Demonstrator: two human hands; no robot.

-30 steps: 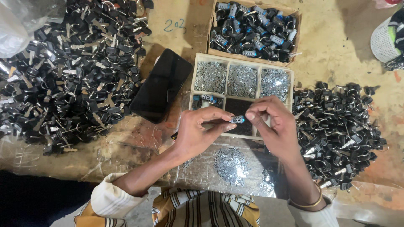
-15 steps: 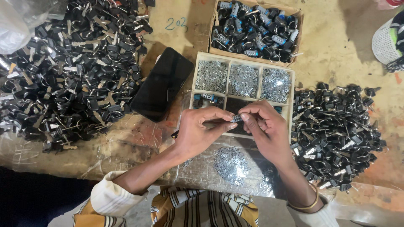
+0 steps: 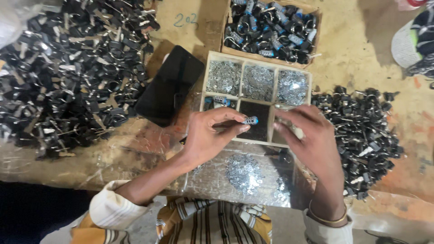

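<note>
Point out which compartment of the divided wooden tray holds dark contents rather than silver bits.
The bottom middle compartment, just beyond the left hand. It looks dark, nearly black inside, while the three top compartments are filled with shiny silver pieces.

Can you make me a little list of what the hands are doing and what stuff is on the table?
left hand: pinches a small blue-tipped part in its fingers
right hand: over the right end of the tray, fingers curled; whether it holds anything cannot be told
tray: wooden, compartments of tiny silver bits
box: cardboard, holds black and blue parts
phone: dark, left of the tray
left pile: black parts
right pile: black parts
silver heap: loose bits near the person
</note>
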